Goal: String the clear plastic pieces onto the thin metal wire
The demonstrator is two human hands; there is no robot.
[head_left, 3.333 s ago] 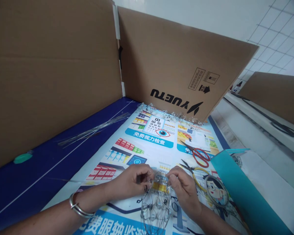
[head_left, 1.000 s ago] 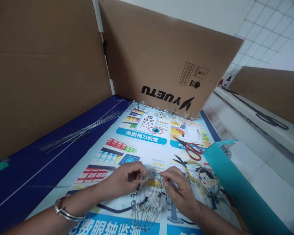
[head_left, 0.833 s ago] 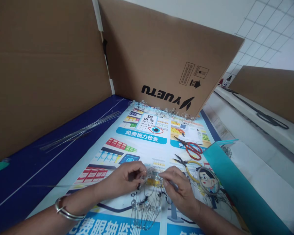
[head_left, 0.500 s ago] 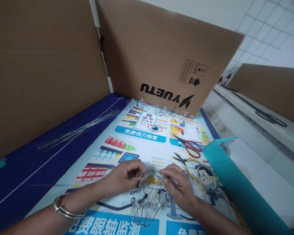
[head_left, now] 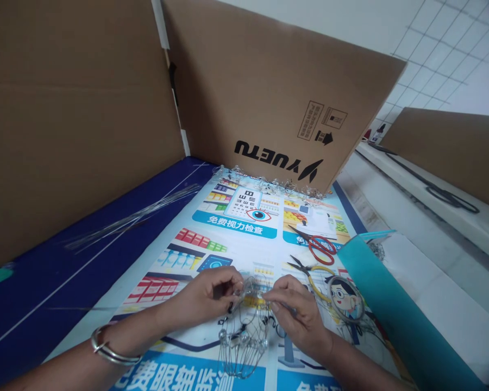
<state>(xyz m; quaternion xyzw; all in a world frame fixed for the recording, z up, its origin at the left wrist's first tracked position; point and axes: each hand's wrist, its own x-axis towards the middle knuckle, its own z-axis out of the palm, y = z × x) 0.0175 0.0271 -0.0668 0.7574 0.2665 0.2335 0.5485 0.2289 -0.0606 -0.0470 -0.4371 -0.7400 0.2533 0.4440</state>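
The left hand (head_left: 214, 293) is pinched narrow on the upper left edge of the beaded wire piece (head_left: 243, 338). The right hand (head_left: 297, 315) holds its upper right edge between thumb and index finger. The wire piece lies between both hands, over the printed sheet (head_left: 248, 252), its lower loops directed toward the wearer. Compared with the frame half a second earlier, the right fingertips sit slightly lower on the piece; the left grip is unchanged. The scissors (head_left: 314, 242) and pliers (head_left: 305, 269) remain in place beyond the right hand.
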